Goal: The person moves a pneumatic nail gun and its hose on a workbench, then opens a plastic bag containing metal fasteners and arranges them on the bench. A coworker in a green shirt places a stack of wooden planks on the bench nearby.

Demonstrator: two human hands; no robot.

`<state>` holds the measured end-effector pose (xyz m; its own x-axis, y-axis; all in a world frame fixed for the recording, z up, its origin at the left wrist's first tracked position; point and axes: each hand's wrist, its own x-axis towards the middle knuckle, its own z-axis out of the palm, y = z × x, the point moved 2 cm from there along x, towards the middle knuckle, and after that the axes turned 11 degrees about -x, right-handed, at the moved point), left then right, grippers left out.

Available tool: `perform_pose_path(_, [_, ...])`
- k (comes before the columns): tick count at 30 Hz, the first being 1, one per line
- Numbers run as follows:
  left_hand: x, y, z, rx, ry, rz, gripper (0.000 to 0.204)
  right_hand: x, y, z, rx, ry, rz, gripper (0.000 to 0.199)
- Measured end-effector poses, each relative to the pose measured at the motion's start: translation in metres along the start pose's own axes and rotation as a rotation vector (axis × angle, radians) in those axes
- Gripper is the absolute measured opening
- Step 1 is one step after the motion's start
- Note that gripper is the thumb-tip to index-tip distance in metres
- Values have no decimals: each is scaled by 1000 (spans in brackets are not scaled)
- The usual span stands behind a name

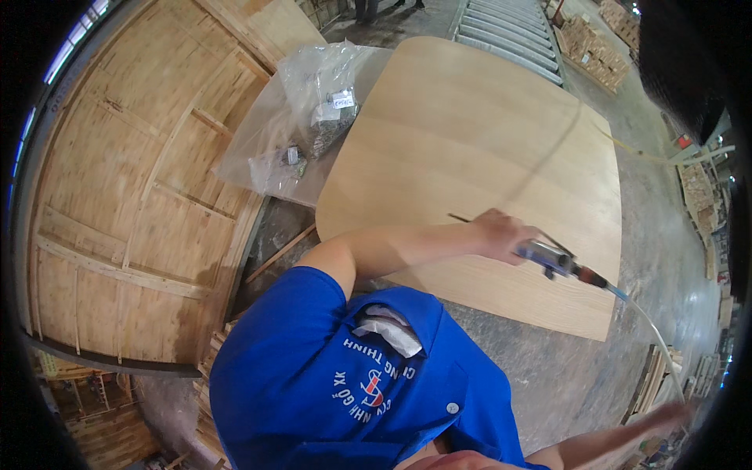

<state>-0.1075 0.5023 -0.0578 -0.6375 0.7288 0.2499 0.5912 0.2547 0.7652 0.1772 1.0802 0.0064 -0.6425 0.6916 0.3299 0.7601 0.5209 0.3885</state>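
At the far left lies a large plywood frame (117, 196), pale, with thin curved ribs across it. Just right of it, clear plastic bags (313, 117) of small metal hardware rest on a plastic sheet, which touches the far left edge of the main piece, a wide, smooth wooden panel (470, 141) with rounded corners. The panel lies flat in the middle of the scene over a grey concrete floor (564, 376).

The person, in a blue shirt, bends over the panel's near edge. The left hand (501, 233) reaches across it, clenched around the grip of an air blow gun (560, 262). The gun's thin nozzle (464, 219) points left, low over the wood. A clear hose (650, 333) trails from the gun to the near right.

At the lower right edge the right hand (675, 411) is blurred; whether it grasps anything cannot be told.

Judging from this pose, the work goes best with the nozzle kept low and angled, swept along the grain in steady, overlapping passes, with the hose kept clear of the surface so that it does not drag or scuff.
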Motion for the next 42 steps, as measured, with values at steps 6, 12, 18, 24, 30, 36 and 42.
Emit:
perform_pose_path(6, [-52,-74,16,207,-99,-216,36,-122,-157,62,495,-384,-376,54])
perform_pose_path(12, [-76,-118,18,257,-65,-267,37,-189,-279,34,1120,-411,-117,28])
perform_pose_path(18, [-66,-131,31,398,-170,-155,41,-198,-376,-18,1318,-232,-343,18])
perform_pose_path(24, [-80,-135,23,438,-9,-179,40,-233,-451,-79,1367,-291,-676,17])
perform_pose_path(30, [-195,-173,-75,322,691,-366,25,-279,-489,-89,1288,-386,-742,15])
perform_pose_path(36, [-430,-228,-187,148,1635,-1029,27,-339,-568,-177,1405,-585,-907,12])
perform_pose_path(42, [-482,-281,-208,-1128,1426,-1105,37,-421,-678,-267,1176,-649,-1428,13])
